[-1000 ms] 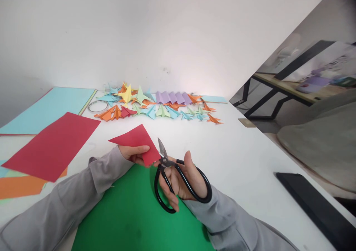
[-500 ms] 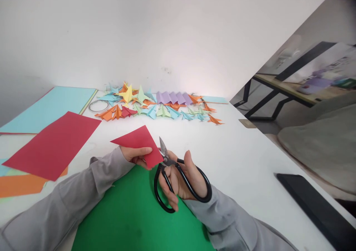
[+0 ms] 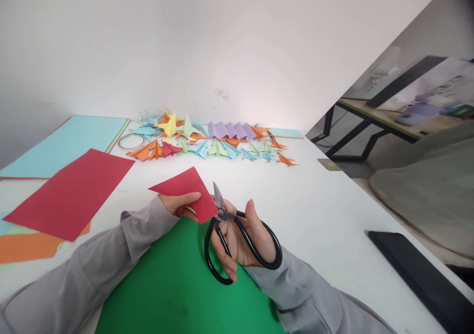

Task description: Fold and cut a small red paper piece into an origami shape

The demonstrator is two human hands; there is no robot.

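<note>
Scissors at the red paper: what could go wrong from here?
1. Crooked cut: the left hand seems to hold the red paper up off the green sheet, so it may flex.
2. Nick: the left hand is near the scissors; a slip could bring fingers to the blade.

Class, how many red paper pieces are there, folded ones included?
3 clearly visible: the small piece in the left hand, the large sheet at left, and the folded piece among the paper shapes. Red edging under the blue sheet may be another, mostly hidden.
</note>
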